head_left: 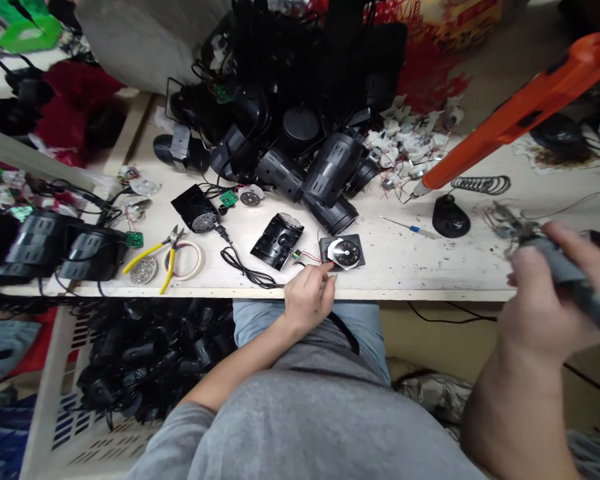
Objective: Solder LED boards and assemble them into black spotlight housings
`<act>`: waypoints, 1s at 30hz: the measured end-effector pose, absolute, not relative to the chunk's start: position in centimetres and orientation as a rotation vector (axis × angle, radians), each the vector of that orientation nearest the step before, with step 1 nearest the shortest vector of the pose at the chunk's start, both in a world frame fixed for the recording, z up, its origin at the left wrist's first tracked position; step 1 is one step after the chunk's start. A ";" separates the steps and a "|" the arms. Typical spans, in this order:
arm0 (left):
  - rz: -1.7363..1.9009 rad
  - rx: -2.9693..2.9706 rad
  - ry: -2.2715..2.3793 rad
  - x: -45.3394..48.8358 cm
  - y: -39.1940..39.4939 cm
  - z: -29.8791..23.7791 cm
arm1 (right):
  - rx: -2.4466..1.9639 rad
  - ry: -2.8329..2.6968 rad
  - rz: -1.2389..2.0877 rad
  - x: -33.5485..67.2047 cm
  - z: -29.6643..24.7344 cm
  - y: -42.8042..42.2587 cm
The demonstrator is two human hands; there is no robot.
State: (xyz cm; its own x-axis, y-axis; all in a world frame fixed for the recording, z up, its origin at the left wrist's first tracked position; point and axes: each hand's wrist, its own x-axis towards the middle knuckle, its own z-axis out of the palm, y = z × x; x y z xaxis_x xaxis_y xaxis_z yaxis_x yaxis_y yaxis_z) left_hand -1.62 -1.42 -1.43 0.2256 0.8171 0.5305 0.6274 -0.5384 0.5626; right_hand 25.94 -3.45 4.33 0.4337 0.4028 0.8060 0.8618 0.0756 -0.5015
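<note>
My left hand is at the table's front edge, fingers curled, index fingertip against the lower edge of a black square housing. On that housing lies a black round disc with a white part around it. Thin red wires run from there to a small board beside an opened black shell. Whatever the curled fingers hold is hidden. Far to the right, my right hand is wrapped around a grey and black handheld tool, raised and blurred by motion; its kind is unclear.
An orange electric screwdriver slants down over the white table. Yellow-handled cutters, a tape roll and a small blue screwdriver lie about. Black cylindrical housings are piled behind; a crate of black parts stands below left.
</note>
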 end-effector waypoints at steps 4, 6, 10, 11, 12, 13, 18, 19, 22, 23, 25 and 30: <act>1.249 2.190 1.366 -1.2 -1.2 -1.4 | -1.570 -1.235 -0.160 20.5 4.4 -8.6; 1.274 2.178 1.343 -1.0 -1.0 -1.4 | -1.548 -1.301 0.007 18.4 3.7 -10.2; 1.314 2.183 1.361 -1.0 -1.0 -1.6 | -1.485 -1.362 0.142 16.9 2.3 -11.4; 1.313 2.181 1.375 -1.0 -1.0 -1.7 | -1.482 -1.352 0.155 16.8 2.2 -11.4; 1.310 2.179 1.387 -1.0 -1.0 -1.7 | -1.479 -1.345 0.163 16.8 2.1 -11.3; 1.310 2.179 1.396 -1.0 -1.1 -1.8 | -1.481 -1.345 0.169 16.7 2.2 -11.2; 1.341 2.196 1.362 -0.8 -1.2 -1.8 | -1.541 -1.397 0.133 16.2 2.2 -10.4; 1.346 2.204 1.345 -0.7 -1.2 -1.8 | -1.553 -1.410 0.120 16.0 2.1 -10.2; 1.348 2.236 1.307 -0.7 -1.2 -1.7 | -1.555 -1.428 0.112 15.7 1.6 -9.8; 1.345 2.248 1.298 -0.7 -1.2 -1.7 | -1.550 -1.426 0.117 15.6 1.4 -9.7; 1.339 2.263 1.282 -0.8 -1.2 -1.7 | -1.546 -1.426 0.130 15.6 1.3 -9.5; 1.351 2.254 1.254 -0.9 -1.2 -1.7 | -1.531 -1.455 0.102 15.5 1.6 -9.3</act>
State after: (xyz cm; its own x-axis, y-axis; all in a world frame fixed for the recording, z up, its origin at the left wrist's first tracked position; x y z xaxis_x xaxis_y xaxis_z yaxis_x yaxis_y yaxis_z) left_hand -0.89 -1.19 -1.68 0.2087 0.7637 0.6110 0.5523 -0.6076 0.5708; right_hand 15.47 -9.26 1.55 0.2780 0.7973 0.5358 0.7146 0.2011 -0.6700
